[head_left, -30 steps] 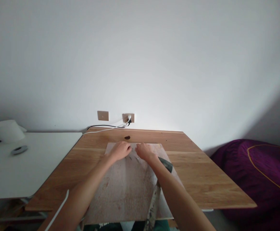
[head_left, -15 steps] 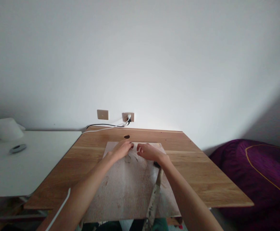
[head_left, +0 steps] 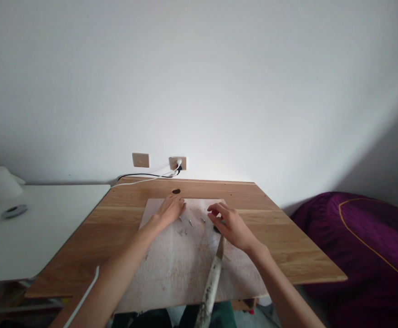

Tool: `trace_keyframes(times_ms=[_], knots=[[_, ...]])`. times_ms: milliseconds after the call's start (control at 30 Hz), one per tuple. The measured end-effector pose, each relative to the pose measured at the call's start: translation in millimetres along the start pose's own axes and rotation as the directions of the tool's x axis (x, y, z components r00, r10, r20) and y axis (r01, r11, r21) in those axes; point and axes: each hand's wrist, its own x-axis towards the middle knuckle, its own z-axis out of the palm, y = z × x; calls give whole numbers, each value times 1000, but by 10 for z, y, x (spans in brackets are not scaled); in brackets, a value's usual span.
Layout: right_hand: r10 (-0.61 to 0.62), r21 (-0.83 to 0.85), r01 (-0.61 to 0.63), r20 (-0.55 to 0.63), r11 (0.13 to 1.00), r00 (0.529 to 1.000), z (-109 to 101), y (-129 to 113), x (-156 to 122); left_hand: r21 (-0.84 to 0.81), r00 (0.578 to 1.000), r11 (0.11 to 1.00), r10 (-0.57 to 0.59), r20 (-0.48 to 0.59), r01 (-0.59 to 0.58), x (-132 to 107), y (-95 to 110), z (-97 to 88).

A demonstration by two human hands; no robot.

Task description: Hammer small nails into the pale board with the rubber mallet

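Observation:
My left hand (head_left: 172, 210) rests near the far edge of a pale, worn wooden board (head_left: 171, 273). Its fingers curl downward, and whatever may be inside them is hidden. Several small metal nails (head_left: 190, 223) stand or lie on the board between my hands. My right hand (head_left: 229, 224) hovers to their right, thumb and fingers apart, with nothing visible between them. Beneath it is a hammer (head_left: 211, 284); its dark head is partly covered by that hand, and its paint-stained pale handle extends past the board's near edge toward me.
The board lies on a brown wooden table (head_left: 288, 246) against a wall. Cables run from a wall socket (head_left: 181, 162). A white table (head_left: 55, 218) at left carries a paper roll (head_left: 1, 184) and a grey tape roll (head_left: 14, 211). A purple beanbag-like item (head_left: 366, 246) stands at right.
My right hand has moved right, away from my left hand, and its fingers have spread. More nails now show between the hands. The view has shifted slightly.

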Motion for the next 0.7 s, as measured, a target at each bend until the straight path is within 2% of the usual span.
trace_keyframes(times_ms=[100, 200, 267, 367, 533, 600, 700], knots=[[5, 11, -4, -53, 1000, 999, -15, -41, -129, -23, 999, 1000, -16, -29, 15, 62, 42, -51], [31, 26, -29, -92, 999, 995, -9, -56, -284, -62, 995, 994, 83, -48, -86, 26, 104, -128], [69, 31, -66, -113, 997, 991, 16, -30, -423, -65, 985, 983, 172, -31, -174, -93, 146, -177], [119, 42, -113, -164, 993, 979, 85, 44, -636, -48, 972, 971, 234, -2, -234, -381, 196, -233], [29, 73, -10, -256, 997, 966, 225, -3, -764, -39, 971, 975, 215, -101, -220, -834, 299, -327], [-6, 68, 23, -236, 997, 972, 289, -106, -746, -59, 966, 970, 226, -122, -235, -934, 364, -384], [-6, 21, 9, -132, 1000, 991, 403, -244, -735, -109, 961, 960, 245, -126, -259, -1036, 433, -471]])
